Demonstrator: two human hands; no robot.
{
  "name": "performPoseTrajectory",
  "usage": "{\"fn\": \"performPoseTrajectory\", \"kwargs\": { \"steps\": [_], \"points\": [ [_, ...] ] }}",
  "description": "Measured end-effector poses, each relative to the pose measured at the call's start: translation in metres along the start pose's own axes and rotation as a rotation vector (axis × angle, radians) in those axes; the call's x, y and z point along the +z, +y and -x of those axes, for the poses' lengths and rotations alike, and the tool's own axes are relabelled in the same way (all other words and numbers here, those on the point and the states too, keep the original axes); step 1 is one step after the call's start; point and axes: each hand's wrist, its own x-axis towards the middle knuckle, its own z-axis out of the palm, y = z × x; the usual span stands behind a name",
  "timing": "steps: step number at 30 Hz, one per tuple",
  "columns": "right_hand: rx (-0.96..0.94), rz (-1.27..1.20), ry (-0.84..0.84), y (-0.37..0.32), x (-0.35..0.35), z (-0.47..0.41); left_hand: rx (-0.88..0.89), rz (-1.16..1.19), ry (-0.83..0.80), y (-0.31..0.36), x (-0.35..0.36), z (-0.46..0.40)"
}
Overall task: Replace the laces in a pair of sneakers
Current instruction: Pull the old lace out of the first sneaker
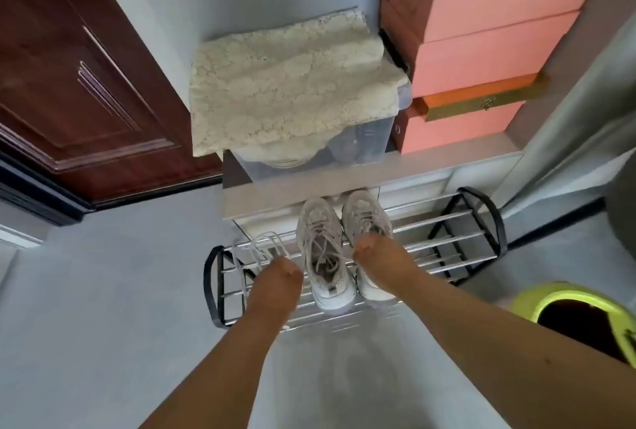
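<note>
While hands' [370, 249] grip stays unclear, pale laced sneakers [323, 249] sit paired on rack [447, 242].

Both arms reach forward and down, left hand [277, 273] and right hand [373, 251] with fingers curled under.

This is the entrance area of a home: a dark wooden door [79, 84] on the left, a metal shoe rack [447, 242] on the floor, and pink boxes [481, 50] stacked far right.
</note>
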Motion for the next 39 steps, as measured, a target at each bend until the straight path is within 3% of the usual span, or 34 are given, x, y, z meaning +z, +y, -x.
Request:
{"fn": "performPoseTrajectory", "kwargs": {
  "steps": [6, 11, 19, 31, 39],
  "points": [
    [-0.074, 0.024, 0.11, 0.014, 0.048, -0.05, 0.113, -0.071, 0.108, -0.017, 0.032, -0.05],
    [-0.22, 0.115, 0.314, 0.019, 0.071, -0.084, 0.209, -0.124, 0.208, -0.025, 0.051, -0.082],
    [-0.28, 0.306, 0.402, 0.023, 0.087, -0.116, 0.45, -0.233, 0.308, -0.036, 0.063, -0.103],
    [-0.369, 0.225, 0.528, 0.021, 0.089, -0.102, 0.623, -0.149, 0.62, -0.046, 0.062, -0.088],
    [-0.468, 0.176, 0.557, 0.015, 0.085, -0.035, 0.683, -0.167, 0.768, -0.053, 0.055, -0.026]
  ]
}}
